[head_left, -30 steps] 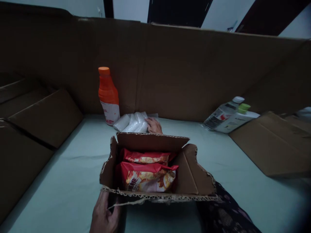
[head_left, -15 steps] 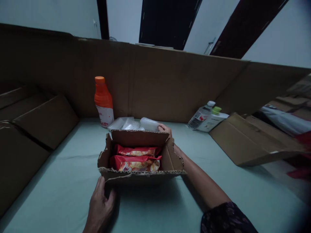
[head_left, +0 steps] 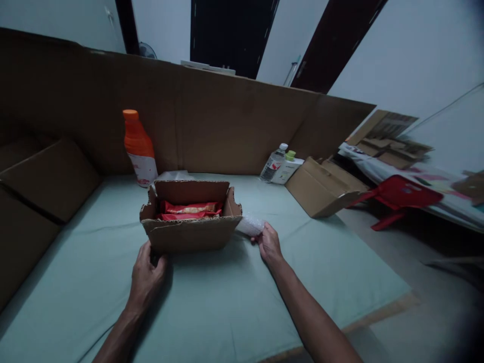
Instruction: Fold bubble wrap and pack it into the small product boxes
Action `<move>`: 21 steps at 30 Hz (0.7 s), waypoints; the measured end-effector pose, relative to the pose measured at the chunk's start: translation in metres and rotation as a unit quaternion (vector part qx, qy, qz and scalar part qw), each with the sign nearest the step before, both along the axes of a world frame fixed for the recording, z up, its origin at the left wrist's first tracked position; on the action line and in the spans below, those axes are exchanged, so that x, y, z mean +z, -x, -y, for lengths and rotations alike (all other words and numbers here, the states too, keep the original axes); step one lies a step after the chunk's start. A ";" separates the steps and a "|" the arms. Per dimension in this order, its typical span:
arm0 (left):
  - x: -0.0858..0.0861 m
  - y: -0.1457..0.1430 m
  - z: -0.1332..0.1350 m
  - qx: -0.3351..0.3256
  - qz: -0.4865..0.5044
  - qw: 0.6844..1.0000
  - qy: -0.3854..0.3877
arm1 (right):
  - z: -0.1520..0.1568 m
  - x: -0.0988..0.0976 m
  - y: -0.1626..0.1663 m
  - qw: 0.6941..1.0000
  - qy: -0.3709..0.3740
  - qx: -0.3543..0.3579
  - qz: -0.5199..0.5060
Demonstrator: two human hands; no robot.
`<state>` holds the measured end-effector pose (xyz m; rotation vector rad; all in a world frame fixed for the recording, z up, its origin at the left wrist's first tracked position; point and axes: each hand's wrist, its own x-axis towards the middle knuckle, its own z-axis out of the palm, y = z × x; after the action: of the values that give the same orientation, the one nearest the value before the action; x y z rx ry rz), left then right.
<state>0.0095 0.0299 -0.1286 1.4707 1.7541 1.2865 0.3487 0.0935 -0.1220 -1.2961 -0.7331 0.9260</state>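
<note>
Head view: the left grip clasps the lower front corner of one jagged-edged corrugated cardboard box on a pale green sheet. The right grip pinches one crinkly clear plastic roll just beside the box's right wall. Two glossy red snack packets lie inside, print unreadable. One orange bottle stands behind.

The room is dim, with pale walls across the top of the frame and a dark doorway at upper centre. A tall cardboard sheet stands as a screen along the far edge of a pale green covered surface, with more flattened cardboard leaning at the left. At the right lie grey floor, a red plastic chair and stacked cardboard pieces on a cloth-covered ledge.
</note>
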 end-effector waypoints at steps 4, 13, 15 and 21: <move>-0.001 -0.002 0.005 0.031 -0.038 0.995 -0.081 | 0.016 0.005 0.018 0.999 0.001 0.023 -0.030; 0.018 -0.021 0.052 0.041 -0.096 0.971 -0.213 | 0.035 0.031 0.007 0.998 -0.052 -0.002 -0.036; 0.017 -0.038 0.062 -0.020 -0.083 0.973 -0.214 | 0.041 0.037 0.006 0.998 -0.059 -0.005 -0.029; 0.007 -0.110 0.084 -0.177 -0.011 0.975 -0.131 | 0.080 0.055 0.017 0.973 -0.155 -0.035 0.170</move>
<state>0.1192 -0.0543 -0.1215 1.8503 1.2905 1.3452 0.3315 0.0132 -0.0672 -1.2036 -1.0463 0.5090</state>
